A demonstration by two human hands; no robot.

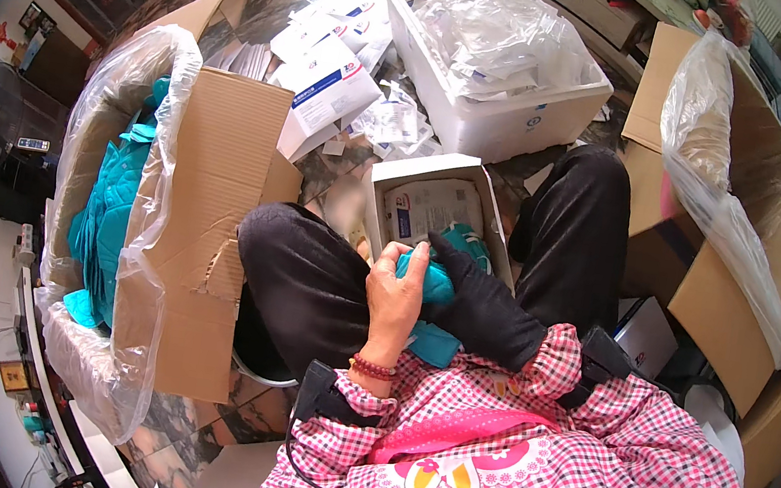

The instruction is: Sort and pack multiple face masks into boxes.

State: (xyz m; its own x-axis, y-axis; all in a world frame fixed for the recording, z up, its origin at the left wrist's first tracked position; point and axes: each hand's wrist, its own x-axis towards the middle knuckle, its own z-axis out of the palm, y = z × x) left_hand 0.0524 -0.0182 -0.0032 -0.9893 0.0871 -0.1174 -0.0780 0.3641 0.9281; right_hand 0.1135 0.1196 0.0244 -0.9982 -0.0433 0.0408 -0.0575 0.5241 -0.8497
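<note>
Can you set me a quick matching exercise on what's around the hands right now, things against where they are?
Things:
1. teal folded cloth
2. small open white box
3. plastic-lined carton of teal items
4. white foam box of clear bags

Places:
A. far, beyond the knees
B. at the person's left side
C. on the lap, just ahead of the hands
D. held between left hand and gloved right hand

Pairs: 1-D, 2-C, 3-B, 4-A
</note>
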